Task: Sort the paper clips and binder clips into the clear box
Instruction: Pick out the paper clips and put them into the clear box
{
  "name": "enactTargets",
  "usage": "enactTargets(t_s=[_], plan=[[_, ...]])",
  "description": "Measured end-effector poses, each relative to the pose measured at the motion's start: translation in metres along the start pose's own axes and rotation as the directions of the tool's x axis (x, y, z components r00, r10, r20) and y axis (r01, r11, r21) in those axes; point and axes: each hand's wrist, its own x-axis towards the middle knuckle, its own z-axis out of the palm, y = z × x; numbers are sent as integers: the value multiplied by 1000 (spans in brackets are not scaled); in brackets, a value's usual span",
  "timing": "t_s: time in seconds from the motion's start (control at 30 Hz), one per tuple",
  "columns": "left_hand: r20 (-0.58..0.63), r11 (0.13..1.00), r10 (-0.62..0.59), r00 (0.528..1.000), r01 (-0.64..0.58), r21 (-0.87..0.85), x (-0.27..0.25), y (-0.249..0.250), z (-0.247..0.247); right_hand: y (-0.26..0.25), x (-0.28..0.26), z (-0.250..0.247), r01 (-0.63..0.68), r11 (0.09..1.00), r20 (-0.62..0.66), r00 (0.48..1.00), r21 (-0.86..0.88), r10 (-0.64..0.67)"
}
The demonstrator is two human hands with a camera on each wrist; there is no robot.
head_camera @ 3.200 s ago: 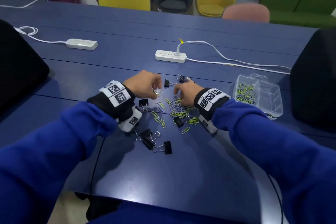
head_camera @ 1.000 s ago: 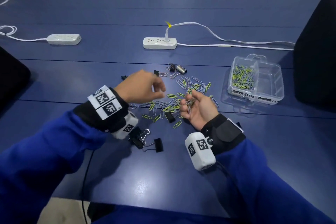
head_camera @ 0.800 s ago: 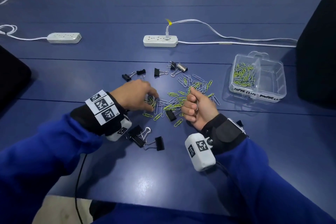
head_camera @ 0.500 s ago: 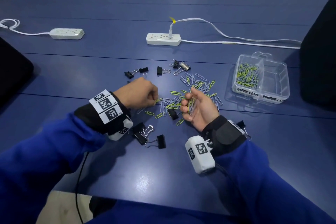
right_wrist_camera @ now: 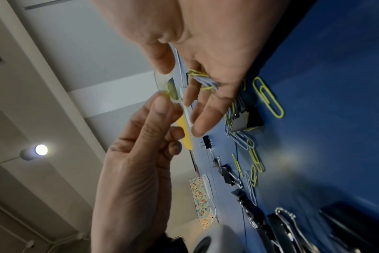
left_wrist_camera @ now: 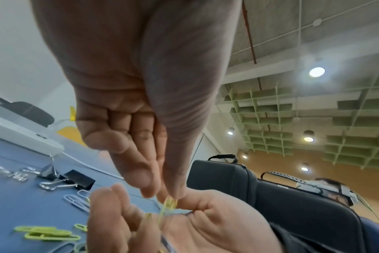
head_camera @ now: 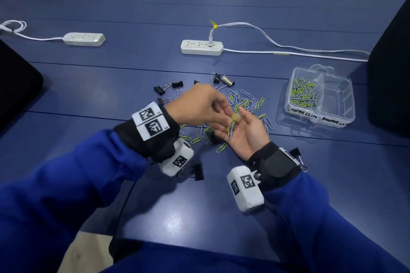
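My left hand (head_camera: 227,116) pinches a yellow-green paper clip (head_camera: 233,118) between thumb and fingertips, right above my right palm. The left wrist view shows that clip (left_wrist_camera: 169,204) at the fingertips. My right hand (head_camera: 238,127) lies palm up with relaxed fingers, and a small bunch of paper clips (head_camera: 230,131) rests in it, also seen in the right wrist view (right_wrist_camera: 202,80). Several loose paper clips (head_camera: 248,101) and black binder clips (head_camera: 168,89) lie on the blue table. The clear box (head_camera: 346,104) stands to the right, with paper clips (head_camera: 302,95) in its left compartment.
Two white power strips (head_camera: 202,47) (head_camera: 84,39) with cables lie further back. Black cases sit at the left edge (head_camera: 15,86) and the right edge (head_camera: 390,68). Another binder clip (head_camera: 196,174) lies by my left wrist. Chairs stand beyond the table.
My left hand picked a yellow-green clip off the pile and lifted it over my right palm. The right hand's fingers have uncurled, palm still up.
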Motion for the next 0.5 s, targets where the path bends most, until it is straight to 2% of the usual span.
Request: enactTargets(t_s=[0.1, 0.2, 0.27, 0.33, 0.4, 0.5], plan=[[-71, 998, 14, 997, -9, 66, -1, -1, -2, -1, 1, -1, -5, 999, -39, 999, 48, 7], [-151, 977, -33, 988, 64, 203, -12, -23, -17, -1, 2, -4, -4, 999, -143, 990, 52, 11], [-111, 921, -138, 984, 169, 350, -24, -40, -26, -2, 1, -4, -5, 999, -157, 988, 44, 12], [-18, 845, -260, 965, 236, 480, -37, -54, -32, -2, 0, -3, -11, 1000, -140, 990, 28, 15], [59, 823, -329, 943, 256, 508, -48, -65, -34, -2, -1, -3, -12, 1000, -119, 993, 2, 12], [98, 847, -334, 937, 253, 468, -54, -72, -28, -3, -1, -4, -8, 1000, -97, 995, -23, 6]])
